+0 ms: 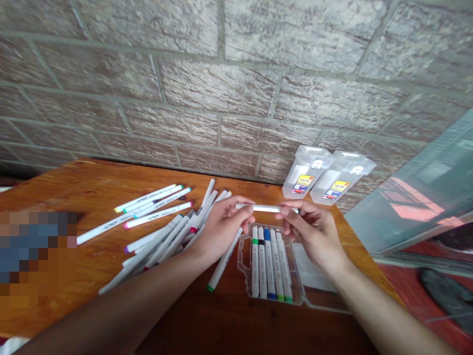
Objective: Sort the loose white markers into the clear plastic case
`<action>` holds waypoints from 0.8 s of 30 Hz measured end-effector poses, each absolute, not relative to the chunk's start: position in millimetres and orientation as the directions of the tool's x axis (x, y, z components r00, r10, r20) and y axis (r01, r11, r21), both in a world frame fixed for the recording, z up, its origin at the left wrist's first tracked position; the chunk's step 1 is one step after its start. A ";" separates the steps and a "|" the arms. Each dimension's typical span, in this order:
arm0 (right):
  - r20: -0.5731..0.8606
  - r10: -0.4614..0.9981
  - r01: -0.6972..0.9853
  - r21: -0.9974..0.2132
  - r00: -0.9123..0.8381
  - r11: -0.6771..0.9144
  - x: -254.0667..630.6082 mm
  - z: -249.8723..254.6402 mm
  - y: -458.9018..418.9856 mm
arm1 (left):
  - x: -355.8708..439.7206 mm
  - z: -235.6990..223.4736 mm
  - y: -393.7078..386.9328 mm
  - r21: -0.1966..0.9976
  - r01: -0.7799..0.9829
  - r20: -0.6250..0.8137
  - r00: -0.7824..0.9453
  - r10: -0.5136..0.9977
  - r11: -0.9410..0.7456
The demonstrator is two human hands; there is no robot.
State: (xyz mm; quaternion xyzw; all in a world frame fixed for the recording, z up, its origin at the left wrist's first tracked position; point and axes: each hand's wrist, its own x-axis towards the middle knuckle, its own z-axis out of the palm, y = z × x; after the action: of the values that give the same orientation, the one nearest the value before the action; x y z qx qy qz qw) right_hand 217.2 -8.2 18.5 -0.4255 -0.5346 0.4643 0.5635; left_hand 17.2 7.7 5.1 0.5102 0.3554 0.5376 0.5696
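Note:
A white marker [266, 208] with a dark end at the right is held level between both hands. My left hand [225, 222] pinches its left end, and my right hand [310, 229] grips its right end, by the dark tip. Below them lies an open clear plastic case [243, 256], with several white markers [271, 266] side by side in it; green, black and blue show on them. Left of the case, a green-tipped marker [223, 264] rests on the table. A loose pile of markers [173, 239] lies beside and partly behind my left hand and forearm.
Two upright translucent plastic boxes [306, 172] with yellow labels stand at the back right, against the brick wall [192, 118]. More markers [153, 197] lie on the wooden table [92, 182] at the left. A dark shoe [447, 296] is on the red floor at the right.

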 end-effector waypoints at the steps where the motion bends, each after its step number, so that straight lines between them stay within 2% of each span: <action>1: 0.211 0.978 -0.079 -0.974 0.001 0.210 217.1 18.7 -8.4 | 17.3 4.7 8.0 0.960 -0.266 0.140 0.173 0.975 -0.091; 11: 0.205 0.979 -0.117 -0.972 -0.004 0.203 216.7 21.4 -10.6 | 17.7 4.1 9.1 0.910 -0.415 0.091 0.173 0.981 -0.011; 24: 0.197 0.980 -0.168 -0.967 -0.008 0.193 215.9 22.7 -9.4 | 17.7 3.3 9.5 0.887 -0.461 0.072 0.172 0.983 0.016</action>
State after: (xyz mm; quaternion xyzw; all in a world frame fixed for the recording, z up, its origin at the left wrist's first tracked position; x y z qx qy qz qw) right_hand 215.9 -9.4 22.7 -0.3987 -0.5095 0.4946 0.5803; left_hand 17.7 9.5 3.3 0.4184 0.3115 0.5632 0.6409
